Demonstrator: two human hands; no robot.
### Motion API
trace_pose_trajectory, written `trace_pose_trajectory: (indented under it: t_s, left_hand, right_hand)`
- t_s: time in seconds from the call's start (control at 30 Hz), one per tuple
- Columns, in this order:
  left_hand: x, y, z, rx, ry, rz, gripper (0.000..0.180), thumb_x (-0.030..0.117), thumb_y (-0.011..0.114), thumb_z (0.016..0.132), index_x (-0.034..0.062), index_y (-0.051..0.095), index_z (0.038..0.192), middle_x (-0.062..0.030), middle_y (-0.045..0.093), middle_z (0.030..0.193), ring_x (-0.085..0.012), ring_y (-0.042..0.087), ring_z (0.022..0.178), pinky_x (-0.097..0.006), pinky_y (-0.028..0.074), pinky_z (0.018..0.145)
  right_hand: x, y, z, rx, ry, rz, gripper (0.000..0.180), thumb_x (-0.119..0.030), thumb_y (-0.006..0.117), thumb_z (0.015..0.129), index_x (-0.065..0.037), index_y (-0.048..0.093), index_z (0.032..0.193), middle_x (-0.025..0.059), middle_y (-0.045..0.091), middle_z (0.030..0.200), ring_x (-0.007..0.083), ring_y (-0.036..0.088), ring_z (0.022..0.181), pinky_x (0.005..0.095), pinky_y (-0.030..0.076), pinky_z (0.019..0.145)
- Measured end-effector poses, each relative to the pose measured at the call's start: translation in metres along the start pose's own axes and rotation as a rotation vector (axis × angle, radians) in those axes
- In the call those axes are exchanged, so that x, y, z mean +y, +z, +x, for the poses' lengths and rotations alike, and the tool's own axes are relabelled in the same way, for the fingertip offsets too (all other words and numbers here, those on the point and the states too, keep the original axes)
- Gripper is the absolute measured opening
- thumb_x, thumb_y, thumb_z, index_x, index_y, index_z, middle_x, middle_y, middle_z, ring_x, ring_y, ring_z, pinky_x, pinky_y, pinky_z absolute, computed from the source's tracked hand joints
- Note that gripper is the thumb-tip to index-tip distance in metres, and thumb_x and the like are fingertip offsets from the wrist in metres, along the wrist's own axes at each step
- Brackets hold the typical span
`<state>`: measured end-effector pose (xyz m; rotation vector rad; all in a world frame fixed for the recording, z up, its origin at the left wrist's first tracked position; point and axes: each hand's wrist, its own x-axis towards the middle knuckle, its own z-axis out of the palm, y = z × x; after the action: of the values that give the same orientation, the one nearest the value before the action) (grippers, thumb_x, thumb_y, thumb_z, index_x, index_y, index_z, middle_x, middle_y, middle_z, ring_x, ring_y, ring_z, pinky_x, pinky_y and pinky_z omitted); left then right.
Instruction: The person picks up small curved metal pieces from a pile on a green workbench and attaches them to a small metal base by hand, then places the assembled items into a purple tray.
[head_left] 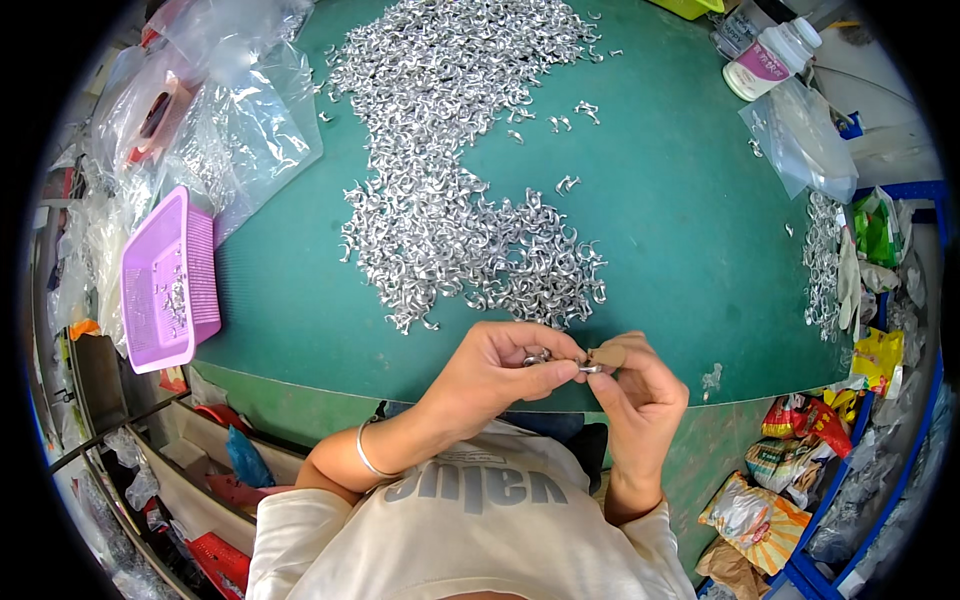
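Near the table's front edge my two hands meet. My left hand (510, 365) is closed, with small shiny curved metal pieces (537, 357) tucked in its fingers. Between its thumb and fingertips and those of my right hand (642, 388) is a small silver metal piece (590, 369), pinched from both sides. A tan flat scrap (607, 355) shows at my right fingers; its kind is unclear. Just beyond the hands spreads a large heap of small silver hook-shaped metal pieces (440, 230), reaching to the table's far side.
A pink-purple plastic basket (205, 280) with a few metal pieces sits at the left, beside clear plastic bags (260, 130). On the green table (680, 250), a white bottle (770, 62) stands far right. More metal pieces (823, 265) lie along the right edge, near blue shelving (915, 400).
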<state>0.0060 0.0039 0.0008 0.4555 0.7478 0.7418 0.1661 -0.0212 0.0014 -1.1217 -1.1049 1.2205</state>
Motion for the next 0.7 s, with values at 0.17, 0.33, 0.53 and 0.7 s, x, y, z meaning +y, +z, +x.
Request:
trace_pose_trajectory:
  t_s: [0.17, 0.33, 0.53, 0.7]
  left_hand:
    - [0.000, -0.001, -0.001, -0.032, -0.048, -0.077, 0.014, 0.005, 0.060, 0.081, -0.0031, 0.060, 0.093, -0.0070, 0.061, 0.084, -0.0048, 0.051, 0.067, -0.016, 0.039, 0.055]
    - [-0.001, 0.000, 0.000, -0.070, -0.094, -0.094, 0.015, 0.013, 0.059, 0.084, 0.0001, 0.059, 0.093, -0.0025, 0.058, 0.079, -0.0034, 0.043, 0.063, -0.017, 0.033, 0.053]
    - [0.003, -0.007, 0.004, -0.194, -0.338, -0.438, 0.014, 0.017, 0.051, 0.083, 0.0038, 0.049, 0.080, -0.0095, 0.055, 0.074, -0.0081, 0.039, 0.059, -0.020, 0.031, 0.051]
    - [0.000, -0.006, 0.004, -0.081, -0.196, -0.359, 0.013, 0.015, 0.046, 0.072, 0.0054, 0.038, 0.069, -0.0161, 0.049, 0.065, -0.0112, 0.034, 0.050, -0.021, 0.027, 0.044]
  right_hand:
    - [-0.004, 0.003, -0.001, 0.026, -0.061, -0.121, 0.019, 0.010, 0.068, 0.065, 0.005, 0.059, 0.082, 0.0105, 0.059, 0.081, 0.0194, 0.051, 0.077, 0.0284, 0.041, 0.067]
    - [-0.003, 0.002, 0.000, 0.026, -0.112, -0.209, 0.020, 0.008, 0.069, 0.063, 0.004, 0.060, 0.081, 0.0095, 0.059, 0.079, 0.0197, 0.052, 0.074, 0.0282, 0.041, 0.065]
    - [0.002, -0.008, 0.005, 0.018, -0.110, -0.377, 0.016, 0.006, 0.066, 0.067, 0.002, 0.060, 0.080, 0.0090, 0.059, 0.079, 0.0197, 0.052, 0.073, 0.0282, 0.041, 0.065]
    - [0.023, -0.018, 0.032, 0.164, -0.204, -0.885, 0.019, -0.001, 0.066, 0.068, 0.000, 0.060, 0.086, 0.0083, 0.057, 0.084, 0.0234, 0.051, 0.079, 0.0323, 0.038, 0.073]
